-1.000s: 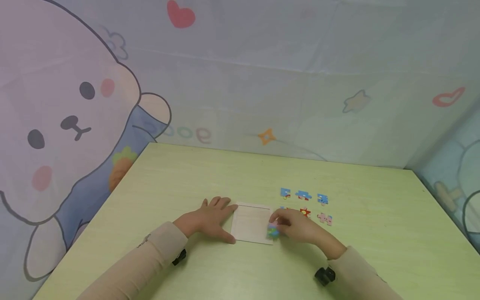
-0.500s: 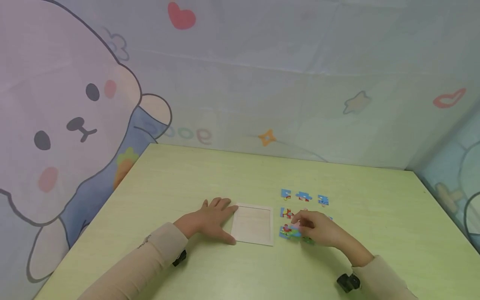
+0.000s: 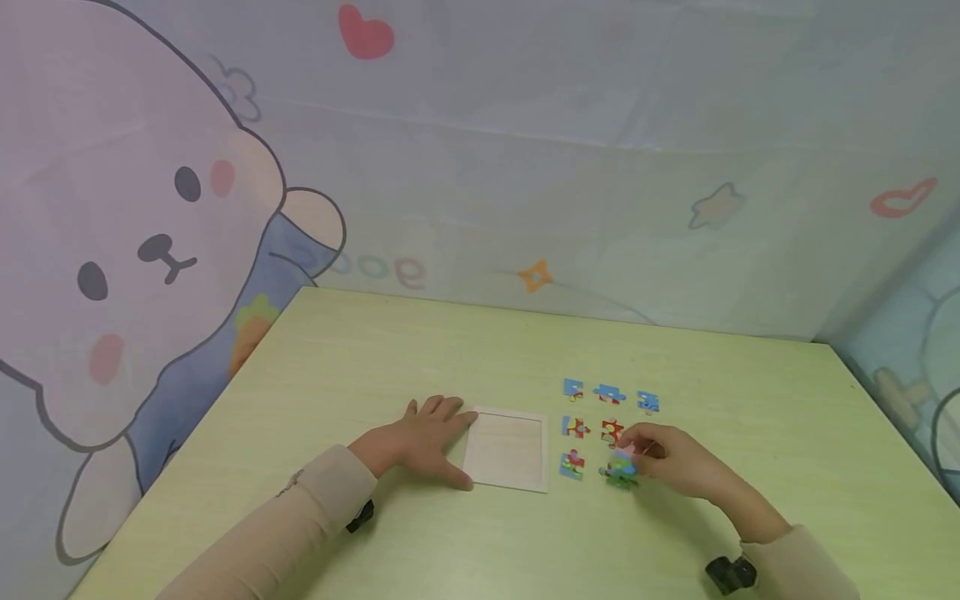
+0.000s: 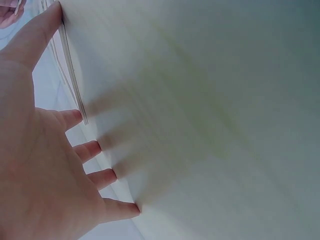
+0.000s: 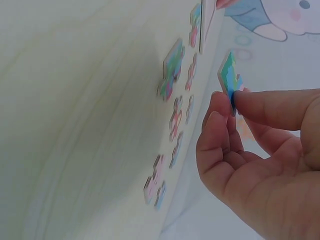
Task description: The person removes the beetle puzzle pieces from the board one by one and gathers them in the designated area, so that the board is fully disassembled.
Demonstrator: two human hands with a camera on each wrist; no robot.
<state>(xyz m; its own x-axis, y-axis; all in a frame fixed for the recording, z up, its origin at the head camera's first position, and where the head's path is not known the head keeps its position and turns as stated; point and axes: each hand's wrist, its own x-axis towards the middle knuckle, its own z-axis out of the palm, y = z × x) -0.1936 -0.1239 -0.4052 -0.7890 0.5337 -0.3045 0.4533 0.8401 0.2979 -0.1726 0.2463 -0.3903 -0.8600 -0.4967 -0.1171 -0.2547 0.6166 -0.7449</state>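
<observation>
My right hand [image 3: 671, 458] pinches a blue and green jigsaw puzzle piece [image 5: 229, 75] between thumb and fingers. In the right wrist view that piece is held up off the table, tilted on edge. From the head it overlaps a green piece [image 3: 621, 481] lying in the near row. With fingers spread, my left hand [image 3: 418, 442] rests at the left side of a shallow square wooden puzzle tray [image 3: 543, 454]. Its thumb and index fingertips are right at the tray's rim. Only bare wood shows inside the tray.
Several loose puzzle pieces lie in rows right of the tray, among them a blue corner [image 3: 573, 388], a red and yellow one [image 3: 574, 427] and a pink one [image 5: 154, 179]. Behind the pale table [image 3: 420, 342] hangs a printed cloth [image 3: 480, 150].
My right hand has moved right with the puzzle piece, from the tray's right edge to over the loose pieces' near rows. My left hand has stayed put at the tray.
</observation>
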